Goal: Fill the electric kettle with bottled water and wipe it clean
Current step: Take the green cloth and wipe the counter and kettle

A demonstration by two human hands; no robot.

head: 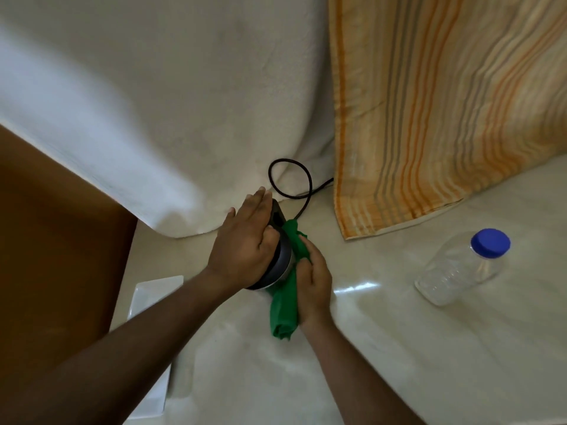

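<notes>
head view, looking down: the electric kettle (280, 262) stands on the pale countertop (383, 348), mostly hidden under the left hand (245, 245). the left hand is laid flat over the lid, fingers (260, 200) straight and pressed together, thumb tucked at the handle side; nothing is pinched by it. the right hand (313, 282) is curled around a green cloth (287, 299), which is pressed against the kettle's right wall, fingers closed on the fabric. the cloth's tail hangs down to the counter. the water bottle (460, 266) stands well apart to the right, blue cap (490, 243) on, apparently empty, so filling is judged done and wiping in hand.

risks, judged:
- the black cord (291, 179) is looped just behind the kettle; it could be snagged by the cloth's upper end and the kettle dragged off its seat.
- if the lid is not latched (cannot be told, hidden by the palm), water could be spilled by sideways wiping force.
- the kettle could be tipped leftward if the steadying hand is lifted while the cloth is pushed.
- the switch or base contacts could be wetted if the cloth is damp; dampness cannot be told.
- the striped towel (445, 118) hangs near but is not touched.
- the white tray (150, 302) at the left edge is clear of the motion.
</notes>
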